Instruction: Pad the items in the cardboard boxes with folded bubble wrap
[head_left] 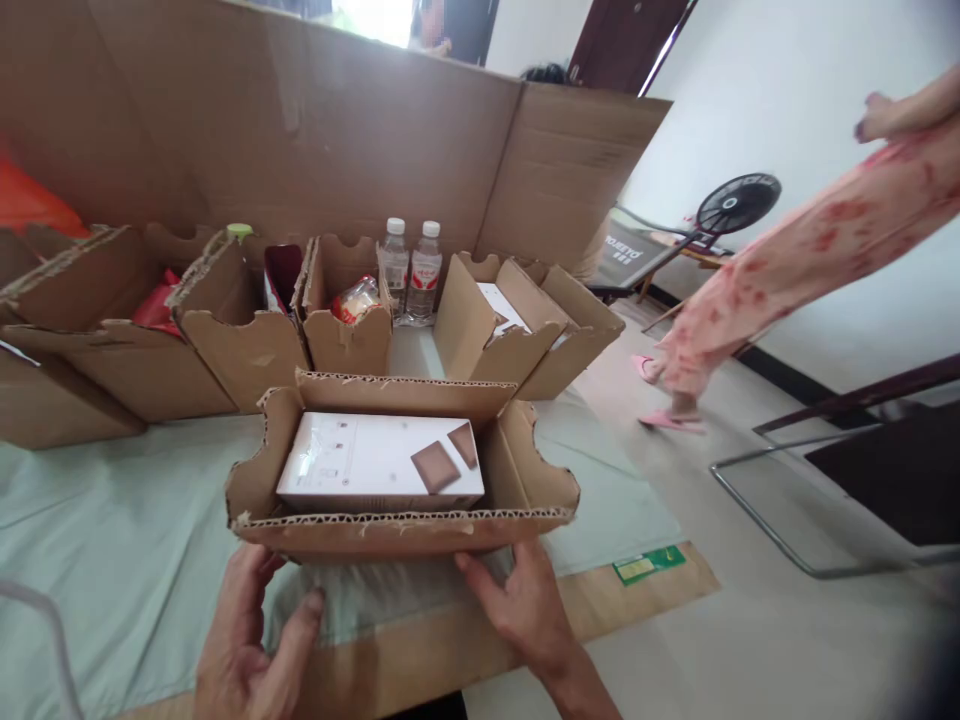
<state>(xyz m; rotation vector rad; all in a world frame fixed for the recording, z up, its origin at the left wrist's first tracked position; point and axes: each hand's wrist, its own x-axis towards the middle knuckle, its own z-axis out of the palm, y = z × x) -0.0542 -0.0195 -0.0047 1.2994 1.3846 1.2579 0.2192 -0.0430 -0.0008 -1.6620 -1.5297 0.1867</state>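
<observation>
An open cardboard box [405, 540] with notched ends stands in front of me on the table. Inside lies a white carton [379, 450] printed with brown squares. My left hand [255, 640] is at the box's near left corner, its thumb spread apart from the fingers, whose tips meet the lower edge. At the near right, my right hand [529, 605] has its thumb and a finger apart against the bottom edge. The box partly hides the fingertips of both hands, but neither hand visibly wraps round it.
Behind stand several cardboard bins [247, 350] holding packages, with two water bottles [424, 270] between them. A tall cardboard panel [300, 130] backs the row. Pale green cloth [150, 510] covers the table. On the right are a person's patterned trousers [810, 250], a fan [739, 203] and a metal-framed chair [780, 540].
</observation>
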